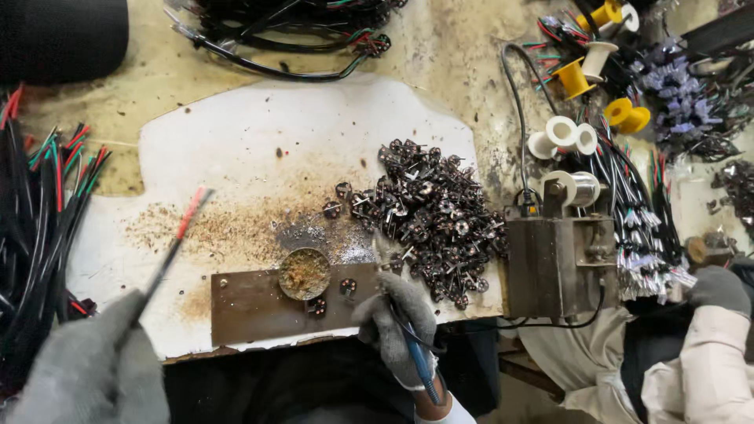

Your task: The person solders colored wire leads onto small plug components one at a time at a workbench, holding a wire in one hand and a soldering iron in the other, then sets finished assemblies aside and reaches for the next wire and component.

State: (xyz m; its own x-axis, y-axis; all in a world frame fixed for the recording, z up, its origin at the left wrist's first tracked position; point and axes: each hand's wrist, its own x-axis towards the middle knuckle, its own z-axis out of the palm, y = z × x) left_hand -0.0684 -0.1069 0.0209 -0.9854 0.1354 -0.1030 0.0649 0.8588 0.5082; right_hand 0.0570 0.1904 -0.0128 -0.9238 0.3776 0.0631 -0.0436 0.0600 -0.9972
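Leftmost, a bundle of black, red and green wires (43,212) lies along the tabletop (251,133) edge. Beside it, the left hand (90,373), in a grey glove, has its fingers closed around a thin black cable with a red tip (179,235), which slants up over the white mat. Further right, a brown metal plate (251,302) carries a round dish of tan residue (305,273). The right hand (395,326), also gloved grey, has its fingers wrapped around a blue-handled soldering iron (416,357), tip near a heap of small dark metal parts (432,216). Beyond stands a metal box (558,263), then yellow and white spools (585,74). Another person's gloved hand (719,289) rests at far right.
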